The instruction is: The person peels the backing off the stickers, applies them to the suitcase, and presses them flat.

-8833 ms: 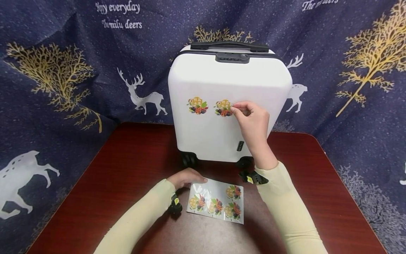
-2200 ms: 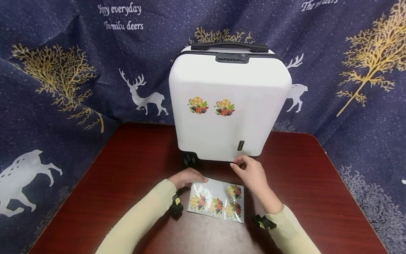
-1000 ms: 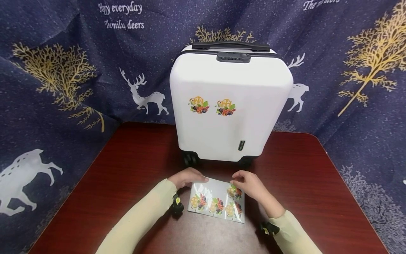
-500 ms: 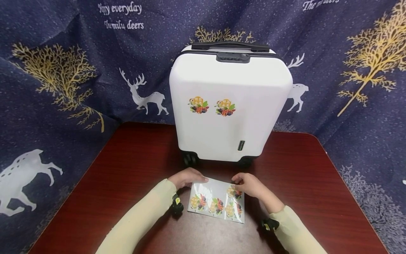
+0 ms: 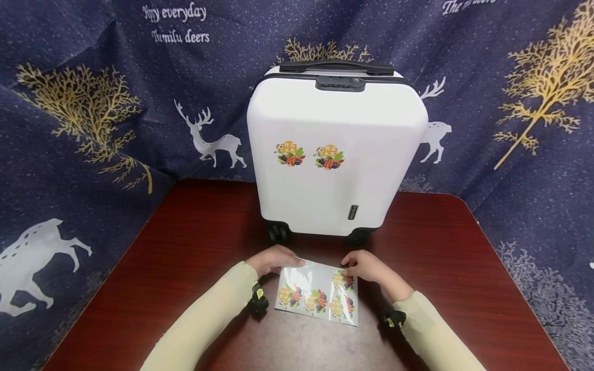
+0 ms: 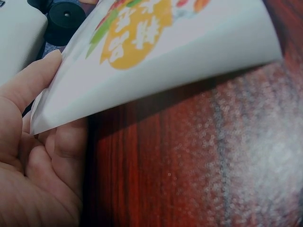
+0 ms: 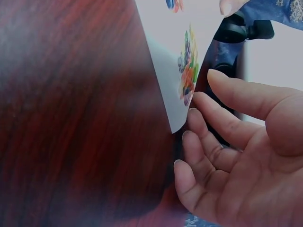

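Note:
My left hand (image 5: 274, 259) pinches the upper left corner of a white sticker sheet (image 5: 317, 270), thumb on top and fingers beneath, as the left wrist view shows. Several fruit stickers are on the sheet, among them one at its upper right (image 5: 349, 281). My right hand (image 5: 368, 267) is at that corner; in the right wrist view its fingers (image 7: 222, 118) reach the sheet's edge from behind, with the thumb apart from them. Behind the sheet stands a white suitcase (image 5: 306, 201), bearing two matching fruit stickers side by side, a left one (image 5: 290, 153) and a right one (image 5: 330, 157).
The dark red tabletop (image 5: 204, 221) carries the suitcase on its black wheels (image 5: 277, 232). A blue cloth (image 5: 153, 67) with deer and tree prints hangs behind and beside the table. On top of the suitcase are a black handle (image 5: 336, 67) and a combination lock (image 5: 340, 83).
My right hand has left the suitcase's right-hand sticker and come down to the sheet's upper right corner, shifting slightly there since. My left hand has kept its hold.

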### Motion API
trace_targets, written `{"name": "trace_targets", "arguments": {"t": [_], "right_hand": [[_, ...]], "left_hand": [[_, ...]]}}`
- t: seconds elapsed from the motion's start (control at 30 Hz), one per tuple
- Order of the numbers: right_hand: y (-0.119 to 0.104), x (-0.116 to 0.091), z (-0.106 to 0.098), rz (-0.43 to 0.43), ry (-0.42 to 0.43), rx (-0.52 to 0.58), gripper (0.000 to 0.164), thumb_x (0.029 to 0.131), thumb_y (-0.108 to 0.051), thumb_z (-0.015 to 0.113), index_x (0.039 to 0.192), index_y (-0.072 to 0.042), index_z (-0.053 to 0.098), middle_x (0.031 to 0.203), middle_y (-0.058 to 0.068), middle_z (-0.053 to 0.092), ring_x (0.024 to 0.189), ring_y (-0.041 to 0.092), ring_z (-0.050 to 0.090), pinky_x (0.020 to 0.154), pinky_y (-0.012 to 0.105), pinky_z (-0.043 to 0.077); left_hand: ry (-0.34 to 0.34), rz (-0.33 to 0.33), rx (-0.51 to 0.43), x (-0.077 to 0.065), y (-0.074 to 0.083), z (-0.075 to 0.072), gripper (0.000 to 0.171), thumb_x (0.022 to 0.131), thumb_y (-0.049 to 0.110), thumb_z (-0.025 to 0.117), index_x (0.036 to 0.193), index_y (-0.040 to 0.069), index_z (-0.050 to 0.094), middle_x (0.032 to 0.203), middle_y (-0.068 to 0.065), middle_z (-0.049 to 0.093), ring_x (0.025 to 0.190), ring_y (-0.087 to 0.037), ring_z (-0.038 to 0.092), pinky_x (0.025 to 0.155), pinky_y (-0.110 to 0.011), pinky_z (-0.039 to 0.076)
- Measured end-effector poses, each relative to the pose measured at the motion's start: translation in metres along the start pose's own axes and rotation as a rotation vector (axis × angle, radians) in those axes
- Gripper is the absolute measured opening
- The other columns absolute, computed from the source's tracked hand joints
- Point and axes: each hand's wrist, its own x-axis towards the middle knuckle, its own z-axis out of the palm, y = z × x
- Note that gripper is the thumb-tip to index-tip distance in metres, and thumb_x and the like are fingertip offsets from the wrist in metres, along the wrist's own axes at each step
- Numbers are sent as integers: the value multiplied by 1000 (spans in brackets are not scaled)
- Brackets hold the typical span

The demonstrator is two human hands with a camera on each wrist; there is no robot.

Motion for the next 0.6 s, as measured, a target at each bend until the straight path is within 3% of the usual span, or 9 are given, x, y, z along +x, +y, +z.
{"name": "trace_targets", "arguments": {"t": [0.17,0.33,0.6], "right_hand": [[4,4,0,-8,-13,-15,14,88,-8,74,98,2,74,94,12,73,78,13,57,72,30,51],[8,7,0,-26,-42,-1,8,90,-7,72,92,1,74,88,10,73,75,11,57,70,28,50],[14,15,-2,-55,-81,82,6,90,-4,71,90,2,71,83,8,70,74,11,53,70,26,47]], "left_hand": [[3,2,-4,2,-1,0,29,91,22,76,107,-3,74,94,-10,78,76,-11,69,73,-27,59],[-6,5,-10,4,0,0,29,92,21,75,108,-4,74,94,-10,77,77,-11,69,74,-28,60],[-46,3,-32,2,1,-4,30,93,18,72,110,-6,73,91,-7,75,76,-11,68,73,-27,60]]}}
